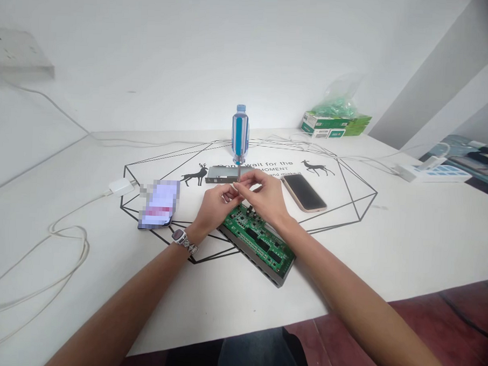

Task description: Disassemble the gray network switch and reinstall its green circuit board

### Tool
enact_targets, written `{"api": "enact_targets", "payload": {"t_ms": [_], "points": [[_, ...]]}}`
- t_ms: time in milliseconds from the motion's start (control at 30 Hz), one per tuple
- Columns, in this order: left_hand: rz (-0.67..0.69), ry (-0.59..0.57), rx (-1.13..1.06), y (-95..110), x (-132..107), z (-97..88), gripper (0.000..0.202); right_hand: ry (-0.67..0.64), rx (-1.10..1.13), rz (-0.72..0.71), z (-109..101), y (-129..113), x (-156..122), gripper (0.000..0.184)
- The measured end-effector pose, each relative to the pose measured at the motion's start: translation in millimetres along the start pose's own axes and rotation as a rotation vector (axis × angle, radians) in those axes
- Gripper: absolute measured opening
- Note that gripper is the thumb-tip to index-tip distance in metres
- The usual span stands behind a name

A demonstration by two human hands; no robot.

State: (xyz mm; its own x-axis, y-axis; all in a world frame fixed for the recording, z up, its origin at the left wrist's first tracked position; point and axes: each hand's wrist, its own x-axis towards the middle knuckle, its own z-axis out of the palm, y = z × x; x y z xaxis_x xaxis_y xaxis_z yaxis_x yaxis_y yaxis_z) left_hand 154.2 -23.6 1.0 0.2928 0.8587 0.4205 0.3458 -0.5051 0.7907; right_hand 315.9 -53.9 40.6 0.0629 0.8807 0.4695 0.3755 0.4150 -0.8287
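Pinching the upright screwdriver [240, 134], the right hand [266, 196] meets the curled left hand [214, 206].

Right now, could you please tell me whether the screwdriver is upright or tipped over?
The screwdriver is upright: its handle points up, its shaft down toward the fingers.

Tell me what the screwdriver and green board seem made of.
The screwdriver handle looks like glossy plastic: see-through with blue stripes. Its slim shaft is likely metal, given its slight shine. The green board is probably coated resin laminate, judging by its black chips.
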Motion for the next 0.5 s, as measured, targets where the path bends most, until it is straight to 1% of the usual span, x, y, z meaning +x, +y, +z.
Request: {"api": "enact_targets", "payload": {"t_ms": [67, 200, 300, 367, 500], "points": [[0.001, -0.005, 0.01, 1.7, 0.1, -0.7, 0.03, -0.008, -0.011, -0.008, -1.2, -0.6, 0.3, 0.007], [0.02, -0.019, 0.06, 4.5, -1.4, -2.3, 0.024, -0.039, -0.012, 0.014, -3.5, 1.0, 0.8, 0.01], [0.043, -0.03, 0.056, 4.1, -3.8, -3.3, 0.023, -0.067, 0.0, 0.018, -4.2, 1.7, 0.6, 0.012], [0.048, -0.016, 0.046, 2.7, -4.7, -3.7, 0.023, -0.079, 0.005, 0.011, -3.8, 1.4, 0.3, 0.012], [0.021, -0.002, 0.039, -1.1, -3.5, -3.0, 0.026, -0.059, -0.018, 0.007, -1.2, 0.5, 0.0, 0.011]]}}
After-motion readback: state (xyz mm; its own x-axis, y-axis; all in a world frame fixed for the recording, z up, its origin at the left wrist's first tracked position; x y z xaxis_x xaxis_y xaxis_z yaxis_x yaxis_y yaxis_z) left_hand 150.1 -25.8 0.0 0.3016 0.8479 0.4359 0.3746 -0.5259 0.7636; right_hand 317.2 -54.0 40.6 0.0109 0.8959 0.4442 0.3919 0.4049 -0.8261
